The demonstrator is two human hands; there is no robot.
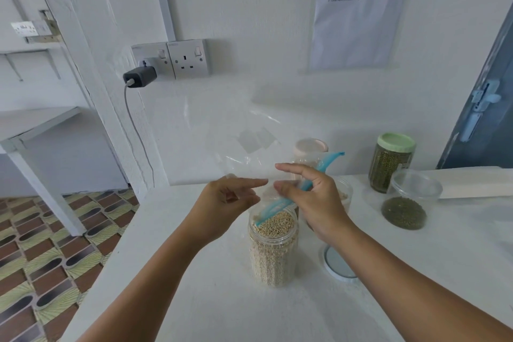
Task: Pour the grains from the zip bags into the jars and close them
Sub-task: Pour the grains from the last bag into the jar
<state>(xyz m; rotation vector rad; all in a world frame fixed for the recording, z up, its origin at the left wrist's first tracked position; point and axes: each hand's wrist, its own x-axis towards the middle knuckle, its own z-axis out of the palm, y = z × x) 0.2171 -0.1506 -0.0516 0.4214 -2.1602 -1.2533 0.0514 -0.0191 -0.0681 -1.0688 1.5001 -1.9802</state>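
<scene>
An open clear jar [273, 244], nearly full of pale grains, stands on the white table [194, 272]. Above it a clear, empty-looking zip bag [244, 144] is turned upside down, its blue zip strip [273, 209] dipping into the jar mouth. My left hand [227, 200] pinches the bag's left side just above the jar. My right hand [313, 200] pinches the bag by the zip strip between thumb and fingers. The jar's white-and-blue lid [337, 264] lies flat to its right, partly under my right forearm.
Behind my right hand stand another open grain jar [345, 194] and a pink-lidded jar [311, 147]. Further right are a green-lidded jar of green beans [392, 164], an open jar with green beans [408, 203] and a white box [477, 183]. The table edge drops to tiled floor at left.
</scene>
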